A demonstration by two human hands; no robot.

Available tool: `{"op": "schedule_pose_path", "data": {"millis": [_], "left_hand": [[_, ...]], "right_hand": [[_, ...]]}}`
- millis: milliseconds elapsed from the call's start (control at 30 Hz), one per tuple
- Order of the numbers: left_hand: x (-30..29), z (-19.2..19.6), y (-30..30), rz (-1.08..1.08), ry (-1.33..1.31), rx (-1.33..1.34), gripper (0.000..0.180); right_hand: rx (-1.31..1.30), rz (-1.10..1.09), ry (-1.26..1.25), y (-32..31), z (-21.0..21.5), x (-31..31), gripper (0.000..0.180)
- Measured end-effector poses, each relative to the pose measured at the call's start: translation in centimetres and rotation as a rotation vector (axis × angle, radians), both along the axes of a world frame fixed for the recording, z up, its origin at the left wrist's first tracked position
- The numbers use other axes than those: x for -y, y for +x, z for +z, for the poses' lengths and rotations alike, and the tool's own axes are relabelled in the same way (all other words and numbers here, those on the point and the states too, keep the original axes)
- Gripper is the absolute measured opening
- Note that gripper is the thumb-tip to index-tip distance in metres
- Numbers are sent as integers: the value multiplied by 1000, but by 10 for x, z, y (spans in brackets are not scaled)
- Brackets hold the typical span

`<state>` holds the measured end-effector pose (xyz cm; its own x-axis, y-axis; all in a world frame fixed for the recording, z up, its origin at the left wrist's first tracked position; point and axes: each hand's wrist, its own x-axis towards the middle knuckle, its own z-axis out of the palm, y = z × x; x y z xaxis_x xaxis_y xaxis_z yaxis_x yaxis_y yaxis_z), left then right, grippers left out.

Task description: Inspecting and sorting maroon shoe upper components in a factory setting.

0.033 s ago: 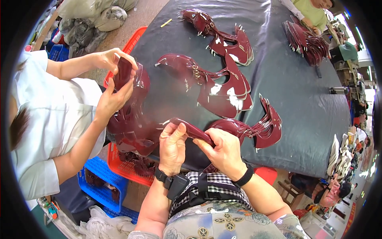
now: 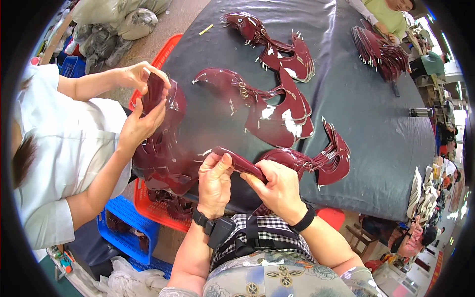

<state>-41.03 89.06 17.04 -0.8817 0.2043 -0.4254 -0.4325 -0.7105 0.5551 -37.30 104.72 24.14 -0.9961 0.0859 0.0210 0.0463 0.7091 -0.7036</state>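
Note:
A glossy burgundy shoe upper is stretched between my hands over the near edge of the table. My left hand pinches its left end, thumb on top. At the other end my right hand grips it between thumb and fingers. Just beyond my right hand lies a stack of burgundy uppers with small buckles. Farther up the table are a middle stack and a far stack. To my left, a co-worker's hands hold another burgundy piece.
The dark-covered table spreads ahead, with a further pile of burgundy pieces by another person at far right. More pieces cover the left edge. Below stand a red basket and a blue crate.

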Motion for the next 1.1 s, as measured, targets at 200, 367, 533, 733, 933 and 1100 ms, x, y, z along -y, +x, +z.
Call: {"op": "schedule_pose_path", "data": {"millis": [200, 367, 533, 733, 933, 1100], "left_hand": [[-4, 0, -9, -72, 55, 44, 8], [-4, -22, -13, -149, 63, 149, 7], [-11, -19, -22, -259, 45, 272, 9], [-35, 36, -41, -506, 7, 24, 31], [-58, 67, -42, -741, 290, -129, 59], [-52, 52, -54, -721, 141, -37, 50]], "right_hand": [[-56, 21, 53, -1, -5, -6, 29], [-66, 58, 124, -1, -22, -9, 30], [133, 6, 131, -3, -12, -11, 34], [627, -294, -1038, 11, 48, -49, 45], [600, -273, -839, 33, 140, -134, 67], [551, -328, -422, 6, 197, -193, 59]]}}
